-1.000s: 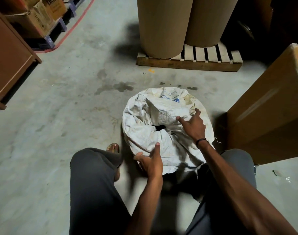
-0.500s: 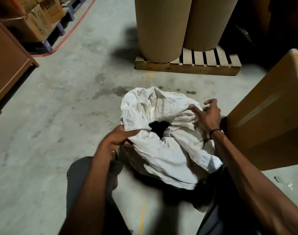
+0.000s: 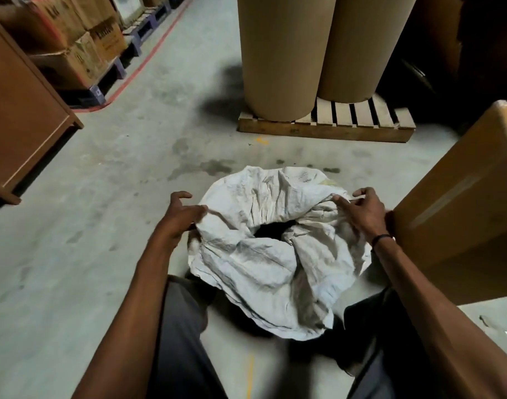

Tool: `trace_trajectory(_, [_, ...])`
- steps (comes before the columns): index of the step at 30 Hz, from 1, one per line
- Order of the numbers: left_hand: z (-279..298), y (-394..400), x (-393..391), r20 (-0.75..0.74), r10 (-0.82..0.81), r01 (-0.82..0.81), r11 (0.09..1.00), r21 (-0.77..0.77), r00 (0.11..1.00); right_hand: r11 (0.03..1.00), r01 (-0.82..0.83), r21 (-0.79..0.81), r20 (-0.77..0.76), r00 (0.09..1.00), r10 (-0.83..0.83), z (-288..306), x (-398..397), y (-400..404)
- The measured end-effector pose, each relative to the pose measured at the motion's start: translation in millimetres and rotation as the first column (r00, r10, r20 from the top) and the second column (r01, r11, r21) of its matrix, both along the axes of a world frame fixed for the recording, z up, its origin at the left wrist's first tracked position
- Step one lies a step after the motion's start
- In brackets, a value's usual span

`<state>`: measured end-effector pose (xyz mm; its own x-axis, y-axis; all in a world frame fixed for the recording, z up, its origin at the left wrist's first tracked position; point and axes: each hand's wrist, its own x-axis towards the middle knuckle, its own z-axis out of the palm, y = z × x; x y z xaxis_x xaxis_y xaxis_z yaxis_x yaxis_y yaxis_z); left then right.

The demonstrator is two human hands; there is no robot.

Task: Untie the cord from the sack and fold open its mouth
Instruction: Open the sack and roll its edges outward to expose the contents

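On the concrete floor, sack (image 3: 275,254) mouth wider than before, left hand (image 3: 183,217) and right hand (image 3: 364,211) fingers pinching its opposite rims.

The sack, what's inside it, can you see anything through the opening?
Only a dark gap shows at the middle of the white sack, where the mouth is partly open. The rumpled fabric folds cover the rest, so its contents cannot be seen.

Two cardboard rolls (image 3: 278,53) on wooden pallet (image 3: 327,131); boxes (image 3: 82,50), perhaps printed.
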<state>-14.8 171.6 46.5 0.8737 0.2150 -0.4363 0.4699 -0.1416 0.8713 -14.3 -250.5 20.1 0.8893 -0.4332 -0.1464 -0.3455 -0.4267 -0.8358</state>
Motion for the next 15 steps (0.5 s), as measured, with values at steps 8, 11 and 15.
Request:
trace_trajectory(8, [-26, -79, -91, 0.347, -0.034, -0.173, 0.818, 0.549, 0.937, 0.995, -0.077, -0.060, 0.057, 0.995, 0.081, -3, -19, 23])
trace_trajectory(11, [-42, -107, -111, 0.316, -0.304, 0.012, 0.737, 0.675, 0.899, 0.991, -0.107, -0.084, 0.071, 0.991, 0.113, -5, -29, 27])
trace_trajectory(15, [-66, -122, -118, 0.147, -0.564, 0.293, 0.613, 0.734, 0.813, 0.961, -0.163, -0.225, 0.105, 0.976, 0.190, -9, -41, 25])
